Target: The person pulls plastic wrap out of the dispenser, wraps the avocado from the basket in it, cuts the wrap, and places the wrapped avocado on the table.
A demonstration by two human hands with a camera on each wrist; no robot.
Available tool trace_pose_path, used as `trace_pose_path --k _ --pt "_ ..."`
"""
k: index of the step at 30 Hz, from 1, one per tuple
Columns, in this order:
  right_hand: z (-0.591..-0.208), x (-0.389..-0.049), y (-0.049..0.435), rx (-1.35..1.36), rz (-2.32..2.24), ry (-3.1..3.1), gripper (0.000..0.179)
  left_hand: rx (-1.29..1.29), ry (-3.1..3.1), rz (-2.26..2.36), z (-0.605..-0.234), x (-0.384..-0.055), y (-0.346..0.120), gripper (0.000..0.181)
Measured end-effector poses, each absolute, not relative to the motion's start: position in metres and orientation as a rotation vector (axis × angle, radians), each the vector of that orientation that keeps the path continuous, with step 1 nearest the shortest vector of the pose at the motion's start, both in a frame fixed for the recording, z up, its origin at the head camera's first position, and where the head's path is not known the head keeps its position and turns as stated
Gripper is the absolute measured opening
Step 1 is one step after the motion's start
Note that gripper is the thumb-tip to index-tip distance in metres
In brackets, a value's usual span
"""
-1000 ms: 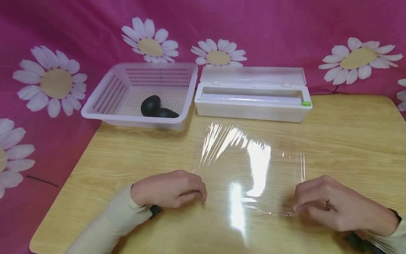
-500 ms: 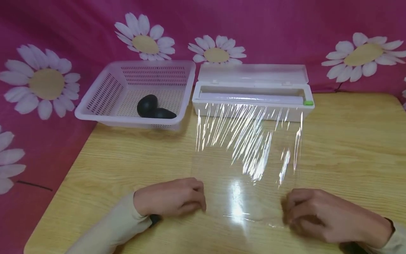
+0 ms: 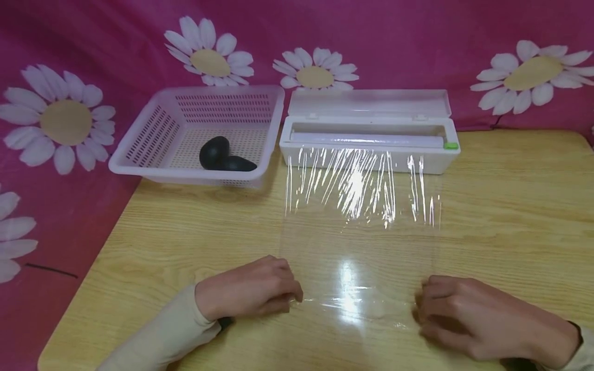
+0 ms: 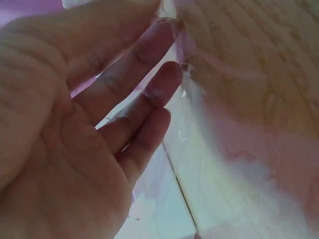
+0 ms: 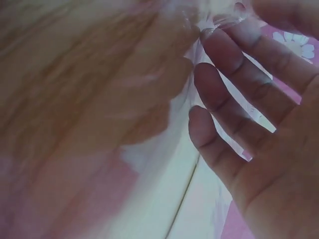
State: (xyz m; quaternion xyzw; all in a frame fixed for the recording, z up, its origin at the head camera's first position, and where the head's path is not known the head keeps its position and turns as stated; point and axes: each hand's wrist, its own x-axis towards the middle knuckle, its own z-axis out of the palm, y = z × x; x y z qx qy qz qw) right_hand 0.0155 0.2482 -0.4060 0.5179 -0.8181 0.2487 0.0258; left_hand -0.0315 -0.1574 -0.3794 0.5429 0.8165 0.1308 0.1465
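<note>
A sheet of clear plastic wrap (image 3: 357, 242) stretches from the roll (image 3: 366, 139) in a white wrap box (image 3: 362, 159) toward the near side of the table. My left hand (image 3: 250, 288) pinches its near left corner. At the near right corner, my right hand (image 3: 492, 319) grips the film between thumb and fingers. The left wrist view shows the film's edge (image 4: 184, 84) beside my fingertips, the other fingers loosely bent. Likewise in the right wrist view, wrap (image 5: 219, 20) bunches at the fingertips. Bright creases run down the film near the box.
The box's lid (image 3: 368, 103) stands raised at the back, and a green tab (image 3: 450, 146) sits at its right end. A pale plastic basket (image 3: 185, 175) on the left holds two dark, smooth oval things (image 3: 215, 153). Behind the wooden table (image 3: 510, 216) hangs a flowered pink cloth (image 3: 394, 46).
Both hands have come a little nearer to me, drawing the film. Its bright creases now reach up to the box front, where before they began below it. The right hand has also shifted slightly left.
</note>
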Motion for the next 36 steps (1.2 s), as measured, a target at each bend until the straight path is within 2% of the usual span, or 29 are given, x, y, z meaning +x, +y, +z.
trace_pose_path --k 15,24,30,36 --pt "-0.402 0.007 0.248 1.576 0.751 -2.491 0.021 1.728 2.446 0.425 -0.385 -0.045 -0.153 0.013" --pt "-0.392 -0.012 0.25 1.5 0.727 -2.428 0.004 1.697 2.663 0.364 -0.388 -0.076 -0.141 0.015" --pt "-0.376 -0.032 0.252 1.332 0.622 -2.447 0.032 1.659 2.667 0.31 -0.389 -0.083 -0.136 0.022" --pt "-0.37 -0.063 0.265 1.138 0.633 -2.422 0.047 1.612 2.683 0.312 -0.391 -0.094 -0.134 0.026"
